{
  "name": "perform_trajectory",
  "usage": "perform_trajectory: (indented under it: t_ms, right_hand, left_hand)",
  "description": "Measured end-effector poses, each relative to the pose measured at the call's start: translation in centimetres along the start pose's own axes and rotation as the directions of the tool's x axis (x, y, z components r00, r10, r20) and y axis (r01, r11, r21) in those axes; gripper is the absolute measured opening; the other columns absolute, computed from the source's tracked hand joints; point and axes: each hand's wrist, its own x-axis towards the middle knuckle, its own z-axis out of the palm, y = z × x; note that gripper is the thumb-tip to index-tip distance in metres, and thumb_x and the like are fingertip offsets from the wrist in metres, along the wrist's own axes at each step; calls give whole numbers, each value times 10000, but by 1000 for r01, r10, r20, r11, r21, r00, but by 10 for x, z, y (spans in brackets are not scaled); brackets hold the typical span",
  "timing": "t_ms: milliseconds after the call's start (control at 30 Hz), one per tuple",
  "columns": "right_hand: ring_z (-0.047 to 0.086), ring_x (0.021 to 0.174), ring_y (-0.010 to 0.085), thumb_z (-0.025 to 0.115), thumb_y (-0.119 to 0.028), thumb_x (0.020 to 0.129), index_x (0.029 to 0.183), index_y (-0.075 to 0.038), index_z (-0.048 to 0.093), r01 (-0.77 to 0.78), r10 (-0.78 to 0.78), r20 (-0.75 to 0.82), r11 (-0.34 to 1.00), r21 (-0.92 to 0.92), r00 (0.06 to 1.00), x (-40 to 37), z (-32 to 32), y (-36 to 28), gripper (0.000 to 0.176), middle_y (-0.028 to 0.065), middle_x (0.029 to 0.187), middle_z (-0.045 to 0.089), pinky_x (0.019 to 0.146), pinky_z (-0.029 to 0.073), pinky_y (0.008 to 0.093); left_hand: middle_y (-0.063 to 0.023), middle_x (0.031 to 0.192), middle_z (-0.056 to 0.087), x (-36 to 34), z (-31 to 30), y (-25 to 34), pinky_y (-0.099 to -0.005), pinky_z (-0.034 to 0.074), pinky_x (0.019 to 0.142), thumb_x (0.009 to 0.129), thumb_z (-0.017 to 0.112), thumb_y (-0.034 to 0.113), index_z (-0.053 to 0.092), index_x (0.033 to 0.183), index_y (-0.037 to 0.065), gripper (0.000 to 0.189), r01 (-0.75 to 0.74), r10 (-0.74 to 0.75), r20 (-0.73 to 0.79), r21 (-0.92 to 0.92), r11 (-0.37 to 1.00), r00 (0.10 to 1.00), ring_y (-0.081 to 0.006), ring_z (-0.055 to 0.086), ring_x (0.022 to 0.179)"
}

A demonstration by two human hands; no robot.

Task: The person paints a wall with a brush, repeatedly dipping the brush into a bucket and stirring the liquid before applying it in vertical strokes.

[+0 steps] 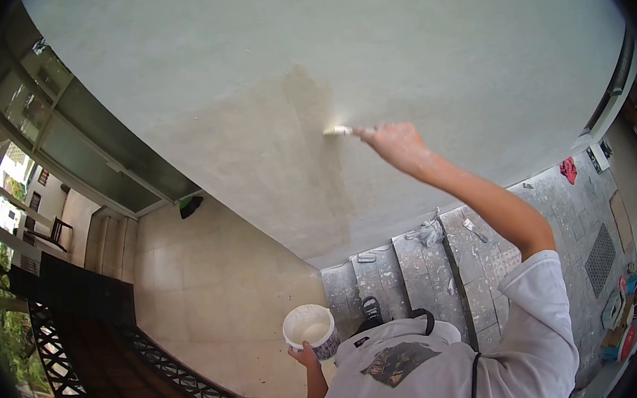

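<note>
My right hand [397, 146] is wrapped around the handle of a paintbrush [339, 130], whose pale bristles touch the wall [434, 45]. Around and below the bristles, a darker, damp-looking patch [307, 109] spreads over the pale wall. Low in the view, my left hand [304, 353] grips the rim of a white bucket [330, 347], thumb over the edge. Whitish liquid [311, 328] lies inside it. The fingers on the bucket's far side are partly hidden.
Paint-spattered grey steps [420, 273] run below the wall, holding a crumpled plastic sheet [427, 233] and another brush [475, 231]. A dark lattice railing [191, 384] borders the tiled floor [205, 285] at left. A red cloth [567, 170] and several containers lie at right.
</note>
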Motion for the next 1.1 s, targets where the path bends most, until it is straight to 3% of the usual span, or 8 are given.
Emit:
perform_trajectory:
  t_ms: [167,300,400,467,567,633,833,1100]
  right_hand:
    - [624,615,237,522,-85,886,1257,-182,548,-24,18,-266,1000,-20,964,22,-96,11,384,78,710,596,484,475,386]
    - [610,593,244,526,-55,872,1279,-184,532,-27,19,-298,999,-25,954,3,-61,13,427,79,687,571,480,468,387]
    - [651,686,272,540,-69,842,1211,-124,595,74,-75,15,997,16,997,-35,11,5,377,131,722,619,543,503,393]
    - [656,729,299,559,-148,859,1138,-141,647,60,-89,154,981,187,984,-67,28,-13,293,139,738,645,597,514,424]
    - [653,779,326,573,-231,874,1067,-167,687,22,-162,251,875,483,954,-123,12,-53,233,135,791,672,682,520,448]
    - [648,801,340,578,-263,880,1052,-187,695,-54,-249,372,765,642,894,-160,2,-83,221,126,839,681,731,518,454]
    - [647,821,370,577,-202,868,976,-60,699,-63,-365,612,824,563,701,-236,53,-146,216,208,849,669,730,524,458]
    - [669,860,367,574,-118,817,873,26,676,2,-302,580,888,460,756,-281,152,-200,185,245,919,662,707,547,440]
  left_hand:
    - [-201,1288,447,-22,14,28,-377,400,992,771,580,-17,303,1313,27,610,7,3,117,-81,997,993,-302,496,1166]
    - [-177,1189,503,-47,22,57,-333,506,771,776,566,0,308,1310,44,595,9,7,194,-83,996,981,-243,581,968]
    - [-131,1028,564,-84,31,100,-252,475,470,782,558,14,322,1301,66,573,86,-60,215,-114,990,975,-157,594,689]
    - [-144,1056,574,-96,32,117,-249,485,498,790,546,6,326,1310,60,567,80,-56,264,-82,993,963,-157,607,718]
    - [-161,1119,590,-104,36,123,-262,507,682,793,540,-13,309,1353,13,607,-89,172,359,-236,968,917,-168,623,835]
    - [-87,934,613,-134,32,165,-245,461,666,788,544,-18,380,1314,-9,551,-171,184,390,-69,983,902,-107,563,757]
    - [-9,616,412,-193,45,239,-275,382,567,721,599,36,428,1298,59,602,-413,311,468,131,901,827,-103,401,572]
    - [-18,586,340,-215,57,229,-306,351,539,708,603,54,429,1309,82,626,-516,305,584,235,824,753,-135,350,530]
